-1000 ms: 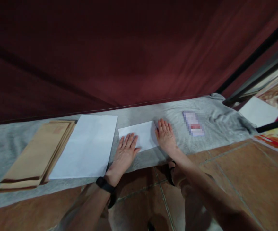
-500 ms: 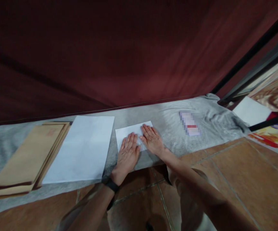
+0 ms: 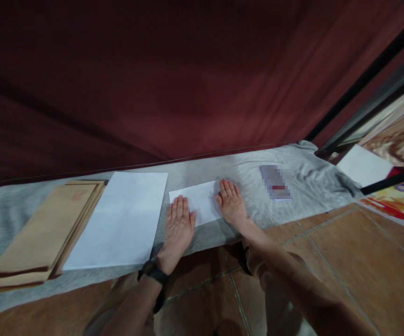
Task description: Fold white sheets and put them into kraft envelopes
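While small paper (image 3: 205, 203) is touched by left hand (image 3: 179, 228), right hand (image 3: 233, 205) | both flat, ungrasping | envelopes (image 3: 44, 228) stacked at nine o'clock

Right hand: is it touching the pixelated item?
Apart: the head view plainly shows a strip of grey cloth between the right hand and the pixelated item.
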A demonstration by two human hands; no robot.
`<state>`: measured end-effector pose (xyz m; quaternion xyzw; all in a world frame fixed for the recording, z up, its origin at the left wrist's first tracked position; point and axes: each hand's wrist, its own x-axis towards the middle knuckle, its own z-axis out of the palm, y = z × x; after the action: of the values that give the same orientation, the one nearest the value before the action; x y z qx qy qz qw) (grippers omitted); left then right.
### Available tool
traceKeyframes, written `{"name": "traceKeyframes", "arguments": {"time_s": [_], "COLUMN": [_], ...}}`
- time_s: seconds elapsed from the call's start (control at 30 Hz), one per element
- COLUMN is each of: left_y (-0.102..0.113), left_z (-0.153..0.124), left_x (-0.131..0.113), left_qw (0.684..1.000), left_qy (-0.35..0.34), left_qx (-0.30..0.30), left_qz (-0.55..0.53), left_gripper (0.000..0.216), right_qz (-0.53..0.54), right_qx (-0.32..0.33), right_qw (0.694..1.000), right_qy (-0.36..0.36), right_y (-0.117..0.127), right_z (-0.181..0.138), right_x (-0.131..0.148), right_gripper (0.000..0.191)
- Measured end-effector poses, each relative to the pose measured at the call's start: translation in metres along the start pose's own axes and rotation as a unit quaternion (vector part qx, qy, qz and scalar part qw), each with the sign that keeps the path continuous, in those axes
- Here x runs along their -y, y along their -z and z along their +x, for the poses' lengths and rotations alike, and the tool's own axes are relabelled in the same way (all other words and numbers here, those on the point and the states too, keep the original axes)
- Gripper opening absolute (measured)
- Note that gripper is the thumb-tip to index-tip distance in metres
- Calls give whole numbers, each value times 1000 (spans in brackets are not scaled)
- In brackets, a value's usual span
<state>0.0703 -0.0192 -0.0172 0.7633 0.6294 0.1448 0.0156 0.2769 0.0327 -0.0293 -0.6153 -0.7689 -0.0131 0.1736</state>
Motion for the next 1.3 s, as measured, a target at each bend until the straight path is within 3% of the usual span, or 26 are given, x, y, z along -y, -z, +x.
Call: {"name": "traceKeyframes", "arguments": {"time_s": [0.2, 0.37, 0.6, 0.77, 1.07, 1.3], "left_y": [-2, 3, 11, 14, 13, 21], "left_z": [-2, -3, -3, -4, -6, -3], "left_x": [-26, -10, 18, 28, 33, 29], "left_qw": [994, 991, 993, 994, 986, 976], "left_qy": [-94, -119, -99, -96, -158, -207], "left_qx": [50, 67, 54, 42, 46, 68], "left_qz": [4, -3, 16, 18, -19, -1], "left_gripper": [50, 60, 53, 55, 39, 41], "right_qz": [61, 35, -3, -9, 32, 16], "right_qx": [47, 25, 8, 3, 22, 37], "right_qw": [988, 995, 999, 1000, 998, 997], "right_qy": [132, 91, 40, -8, 58, 69], "right_y": [-3, -11, -11, -4, 2, -5], "right_z": [-2, -3, -3, 0, -4, -8], "right_x": [33, 20, -4, -7, 22, 21], "right_gripper": [53, 54, 57, 58, 54, 55]}}
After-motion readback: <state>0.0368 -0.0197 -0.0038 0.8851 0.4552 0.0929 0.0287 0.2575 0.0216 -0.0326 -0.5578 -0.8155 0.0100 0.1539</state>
